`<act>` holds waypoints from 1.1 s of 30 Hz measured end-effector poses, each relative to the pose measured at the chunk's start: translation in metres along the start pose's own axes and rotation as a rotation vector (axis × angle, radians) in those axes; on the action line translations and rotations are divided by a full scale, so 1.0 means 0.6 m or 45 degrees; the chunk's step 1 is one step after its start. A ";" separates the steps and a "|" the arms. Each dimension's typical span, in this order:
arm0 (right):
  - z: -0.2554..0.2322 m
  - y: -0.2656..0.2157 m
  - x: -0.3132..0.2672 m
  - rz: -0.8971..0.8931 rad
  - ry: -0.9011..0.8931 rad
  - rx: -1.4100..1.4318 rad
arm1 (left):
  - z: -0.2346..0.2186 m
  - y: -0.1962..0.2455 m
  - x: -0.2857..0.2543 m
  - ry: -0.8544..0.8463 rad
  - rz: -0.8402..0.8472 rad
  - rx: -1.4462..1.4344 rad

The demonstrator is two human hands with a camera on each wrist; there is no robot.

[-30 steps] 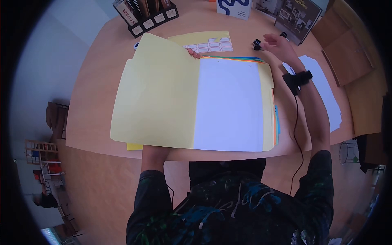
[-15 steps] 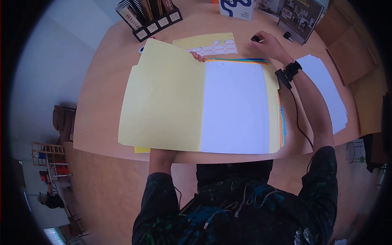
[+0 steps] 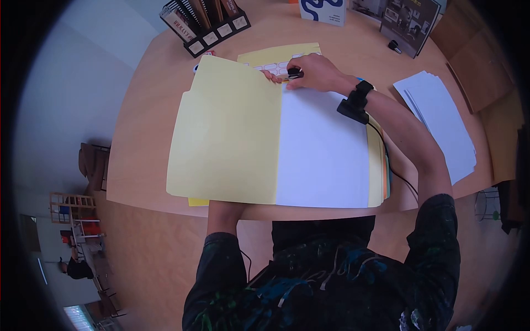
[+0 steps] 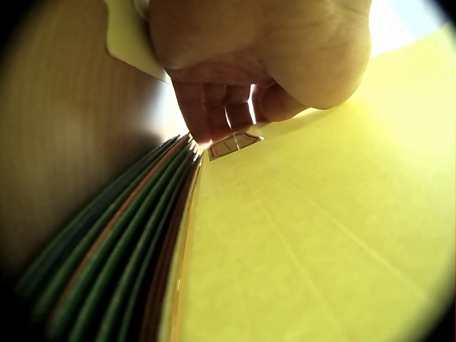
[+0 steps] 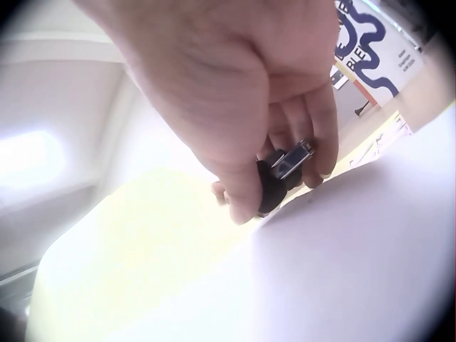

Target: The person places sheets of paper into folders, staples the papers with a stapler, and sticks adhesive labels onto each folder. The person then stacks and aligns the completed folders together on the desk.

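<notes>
An opened pale yellow folder [image 3: 226, 132] lies on a stack of folders, with white paper [image 3: 323, 149] on its right side. My left hand [image 4: 256, 57] is behind the raised cover and grips the folder at the top of the fold; its fingertips [image 3: 271, 76] show over the edge in the head view. Over the paper's top left corner, my right hand [image 3: 320, 73] pinches a small black item with a shiny metal bar [image 5: 285, 165] between thumb and fingers. The item is right at the top edge of the paper, close to the left fingertips.
A sheet of red-bordered labels [image 3: 281, 67] lies behind the folder. Another small black item [image 3: 394, 46] sits before a dark standing book [image 3: 411, 25]. White papers [image 3: 436, 121] are stacked at the right. A black book rack [image 3: 207, 30] stands back left.
My right hand has picked the small black item up off the table and brought it left to the top of the paper. My left hand keeps its place at the fold.
</notes>
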State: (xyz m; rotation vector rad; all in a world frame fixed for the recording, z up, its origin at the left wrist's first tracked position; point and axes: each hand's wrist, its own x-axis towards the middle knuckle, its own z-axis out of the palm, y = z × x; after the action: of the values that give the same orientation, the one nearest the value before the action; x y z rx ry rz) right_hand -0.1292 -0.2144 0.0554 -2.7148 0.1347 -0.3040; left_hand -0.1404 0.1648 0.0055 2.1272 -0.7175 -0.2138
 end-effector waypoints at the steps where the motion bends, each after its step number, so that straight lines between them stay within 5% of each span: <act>1: -0.004 -0.002 -0.001 0.002 0.000 -0.001 | 0.000 -0.002 0.001 -0.002 0.000 -0.001; 7: -0.024 0.040 -0.022 0.095 0.177 0.123 | 0.011 -0.032 -0.001 0.088 -0.165 -0.636; 10: -0.041 0.109 -0.043 0.189 0.346 0.119 | 0.007 -0.030 -0.003 0.059 -0.178 -0.551; 12: -0.062 0.165 -0.060 0.331 0.341 0.104 | -0.002 -0.021 -0.002 -0.007 0.044 0.181; 17: -0.066 0.292 -0.098 0.479 0.362 0.157 | -0.001 -0.033 -0.003 -0.005 0.072 0.201; 31: -0.055 0.266 -0.115 0.557 0.453 0.104 | -0.003 -0.021 0.000 -0.027 0.006 0.118; 33: -0.066 0.231 -0.117 0.557 0.638 -0.341 | -0.005 -0.007 0.000 -0.018 0.046 0.146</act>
State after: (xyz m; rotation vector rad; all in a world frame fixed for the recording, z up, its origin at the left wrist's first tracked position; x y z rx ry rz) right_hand -0.2134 -0.3467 0.0217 -2.7019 0.9525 -0.8732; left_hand -0.1376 0.1691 0.0039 2.2211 -0.7924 -0.1718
